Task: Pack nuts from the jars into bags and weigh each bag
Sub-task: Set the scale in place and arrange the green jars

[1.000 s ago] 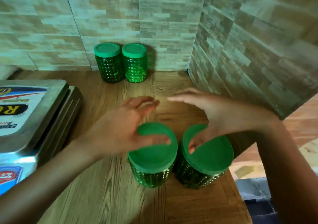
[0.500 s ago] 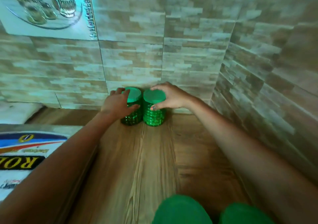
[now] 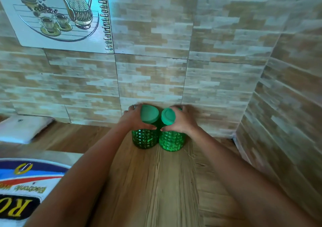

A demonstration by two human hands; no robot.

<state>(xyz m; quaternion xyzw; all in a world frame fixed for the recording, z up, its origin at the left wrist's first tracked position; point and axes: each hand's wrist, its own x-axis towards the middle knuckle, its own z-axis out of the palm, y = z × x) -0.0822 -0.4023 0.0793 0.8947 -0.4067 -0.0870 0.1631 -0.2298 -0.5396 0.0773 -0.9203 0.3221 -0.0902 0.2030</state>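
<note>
Two-handed pickup against the far tiled wall [image 3: 217,35]
On the wooden counter [image 3: 156,183], the left jar [image 3: 144,138] and right jar [image 3: 171,141] sit touching; the left hand [image 3: 134,117] and right hand [image 3: 183,120] each clasp one under its lid. Lifted together, they could knock and slip.

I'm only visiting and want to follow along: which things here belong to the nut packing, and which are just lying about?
In the job: left green jar, gripped by the left hand; right green jar, gripped by the right hand; weighing scale, lower left.
Lying about: white packet by the wall, contents unclear; teapot picture on the wall tiles.
</note>
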